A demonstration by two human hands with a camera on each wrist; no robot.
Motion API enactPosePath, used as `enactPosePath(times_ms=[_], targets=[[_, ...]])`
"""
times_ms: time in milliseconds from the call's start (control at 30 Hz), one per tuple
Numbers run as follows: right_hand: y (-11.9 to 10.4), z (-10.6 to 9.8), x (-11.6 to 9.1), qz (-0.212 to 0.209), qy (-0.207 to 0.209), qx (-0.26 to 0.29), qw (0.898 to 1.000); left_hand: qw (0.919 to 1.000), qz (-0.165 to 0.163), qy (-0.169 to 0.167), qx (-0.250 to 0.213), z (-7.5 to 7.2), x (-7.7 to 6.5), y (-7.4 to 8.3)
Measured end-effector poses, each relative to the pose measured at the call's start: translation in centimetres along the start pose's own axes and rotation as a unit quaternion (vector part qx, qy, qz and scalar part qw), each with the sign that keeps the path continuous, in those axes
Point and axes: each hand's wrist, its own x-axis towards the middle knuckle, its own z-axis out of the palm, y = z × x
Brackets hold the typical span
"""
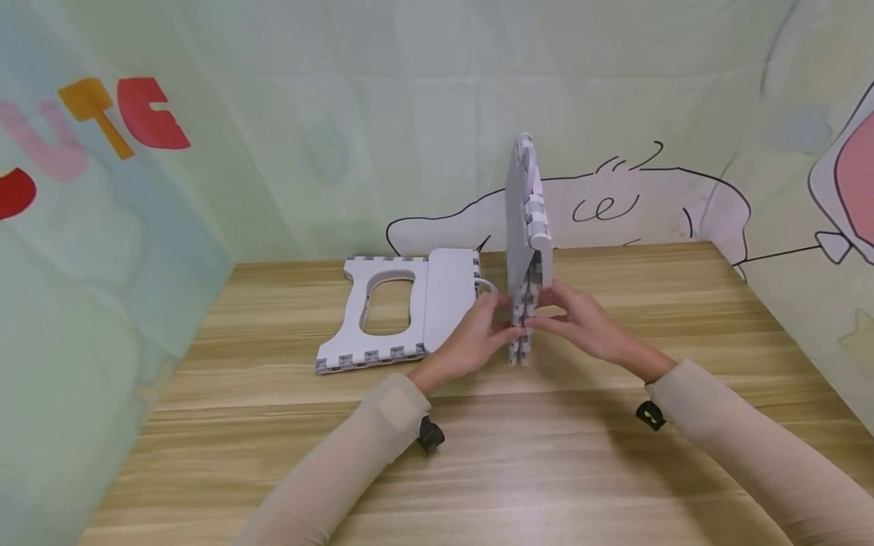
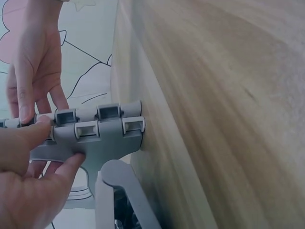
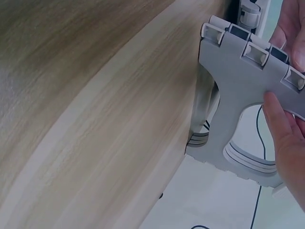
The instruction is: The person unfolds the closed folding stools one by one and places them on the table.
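A folded white and grey step stool (image 1: 524, 205) stands on edge, upright, on the wooden table. From its left side my left hand (image 1: 470, 340) grips the lower near edge, thumb on the hinge segments and fingers against the leg panel (image 2: 107, 140). Opposite it, my right hand (image 1: 589, 324) holds the same edge, its thumb by the hinges and a finger on the leg panel (image 3: 233, 90) beside the oval cutout. The two thumbs are close together at the hinged seam.
Flat on the table, just left of the upright stool, lies a second folded step stool (image 1: 451, 292) with an oval opening and a curved handle (image 1: 486, 283). A printed cloth wall (image 1: 423, 114) rises behind the wooden table (image 1: 273, 425).
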Motion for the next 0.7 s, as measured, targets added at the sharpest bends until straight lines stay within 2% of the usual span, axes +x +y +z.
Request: enactPosePath(times_ms=[400, 700], targets=[[0.3, -1.3, -0.7, -0.012, 0.0, -0.022, 1.0, 0.9997, 0.009, -0.007, 0.023, -0.2, 0.1, 0.0], [0.1, -2.4, -1.2, 0.007, -0.001, -0.028, 1.0, 0.9997, 0.019, -0.01, 0.014, -0.1, 0.3, -0.1]])
